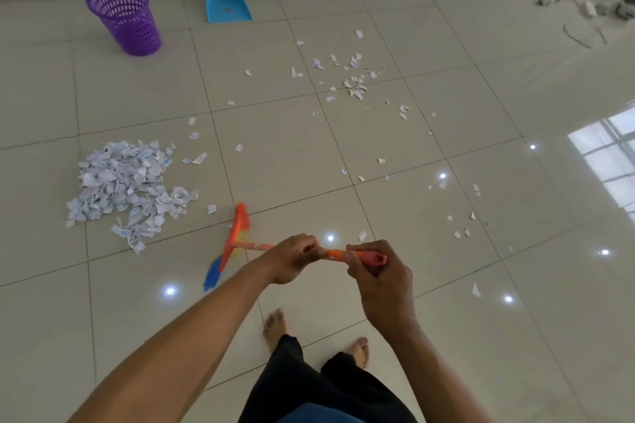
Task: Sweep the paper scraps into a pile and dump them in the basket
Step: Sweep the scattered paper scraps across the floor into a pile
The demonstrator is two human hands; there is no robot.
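Observation:
Both hands hold an orange broom (237, 237) by its handle. My left hand (293, 259) grips the shaft lower down, and my right hand (374, 271) grips the handle's top end. The broom head, with orange, yellow and blue bristles, rests on the tiled floor just right of a large pile of white paper scraps (127, 185). Loose scraps (354, 82) lie scattered over the tiles ahead and to the right. A purple mesh basket (125, 17) stands upright at the far left. A blue dustpan (226, 3) with a long handle leans against the far wall.
My bare feet (275, 326) stand on the glossy beige tiles below my hands. A clutter of grey objects and debris (591, 0) lies at the far right near the wall. A window reflection (608, 161) glares on the floor at right.

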